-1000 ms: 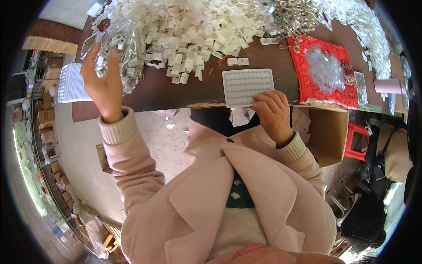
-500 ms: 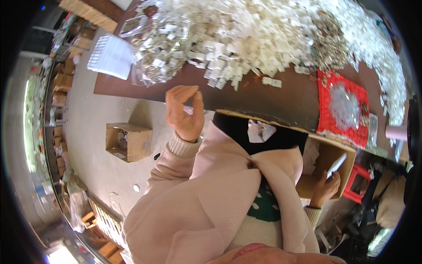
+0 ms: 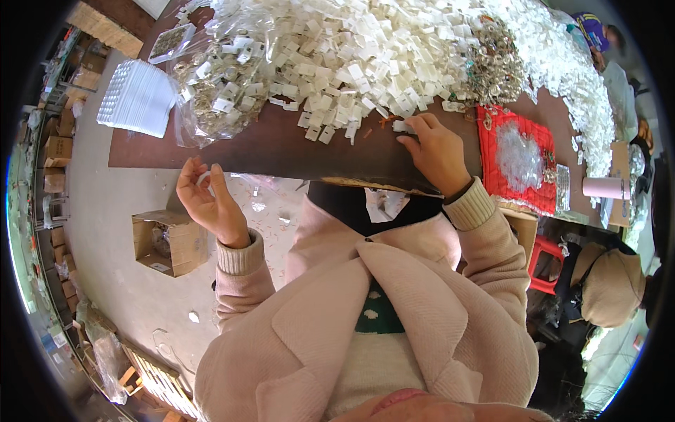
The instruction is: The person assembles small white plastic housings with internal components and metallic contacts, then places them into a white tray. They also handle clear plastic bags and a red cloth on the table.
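My right hand reaches over the near part of the brown table. Its thumb and fingertips close on a small white plastic piece lying at the front of a big heap of similar white plastic pieces. My left hand is raised by the table's front edge at the left, palm partly turned up and fingers curled in. Something small and pale shows between its thumb and fingers, too unclear to name.
On the left stand a white ridged stack and a clear bag of small parts. Metal parts lie right of the heap, near a red cloth with clear pieces. A cardboard box sits on the floor; a red stool stands right.
My right hand has come up from the cardboard box at the right, where it held a white piece, to the table. My left hand has shifted left, its fingers loosening. The view has turned slightly.
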The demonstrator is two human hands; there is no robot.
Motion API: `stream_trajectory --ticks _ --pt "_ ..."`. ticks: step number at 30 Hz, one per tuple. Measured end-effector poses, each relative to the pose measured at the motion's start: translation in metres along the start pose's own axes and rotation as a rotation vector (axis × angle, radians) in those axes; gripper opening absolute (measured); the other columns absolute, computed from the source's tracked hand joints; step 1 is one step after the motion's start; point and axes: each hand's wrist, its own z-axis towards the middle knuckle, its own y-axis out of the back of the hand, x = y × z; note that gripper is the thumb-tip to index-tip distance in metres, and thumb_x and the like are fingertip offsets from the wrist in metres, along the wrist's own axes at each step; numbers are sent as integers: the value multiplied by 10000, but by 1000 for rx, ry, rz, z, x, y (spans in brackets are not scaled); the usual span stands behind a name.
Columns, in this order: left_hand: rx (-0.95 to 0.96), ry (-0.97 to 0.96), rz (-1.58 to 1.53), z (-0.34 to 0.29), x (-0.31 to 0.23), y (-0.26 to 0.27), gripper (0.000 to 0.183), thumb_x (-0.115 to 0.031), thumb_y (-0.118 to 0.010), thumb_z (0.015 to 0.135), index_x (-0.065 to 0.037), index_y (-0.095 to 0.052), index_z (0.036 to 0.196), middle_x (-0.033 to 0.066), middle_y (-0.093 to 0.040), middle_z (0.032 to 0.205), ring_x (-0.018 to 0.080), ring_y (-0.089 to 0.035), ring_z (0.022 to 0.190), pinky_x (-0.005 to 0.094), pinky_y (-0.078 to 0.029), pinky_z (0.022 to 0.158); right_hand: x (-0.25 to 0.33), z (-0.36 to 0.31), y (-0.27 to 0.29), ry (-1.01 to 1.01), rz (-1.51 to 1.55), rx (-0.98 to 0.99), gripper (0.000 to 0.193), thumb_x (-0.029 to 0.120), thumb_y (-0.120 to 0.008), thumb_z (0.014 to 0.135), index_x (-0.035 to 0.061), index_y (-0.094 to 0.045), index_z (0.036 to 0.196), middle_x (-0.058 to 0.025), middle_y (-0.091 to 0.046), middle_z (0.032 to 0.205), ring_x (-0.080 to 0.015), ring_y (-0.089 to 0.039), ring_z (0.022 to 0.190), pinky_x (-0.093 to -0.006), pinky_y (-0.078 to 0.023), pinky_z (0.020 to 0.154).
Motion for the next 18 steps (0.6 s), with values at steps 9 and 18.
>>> stream_trajectory --ticks 9,18 --pt "-27 281 -135 20 4 -2 433 -145 -693 935 27 -490 1277 90 -567 1150 116 -543 952 243 -488 755 11 30 16 -66 23 250 254 210 -735 848 96 -604 1034 -84 -645 1011 -311 -661 776 -414 -528 646" --pt "44 791 -479 54 -6 0 288 -294 -669 955 -27 -620 1052 46 -620 919 148 -588 846 304 -488 721 65 195 34 27 558 48 380 290 -603 994 38 -608 1279 -125 -696 1141 -220 -680 996 -321 -540 895"
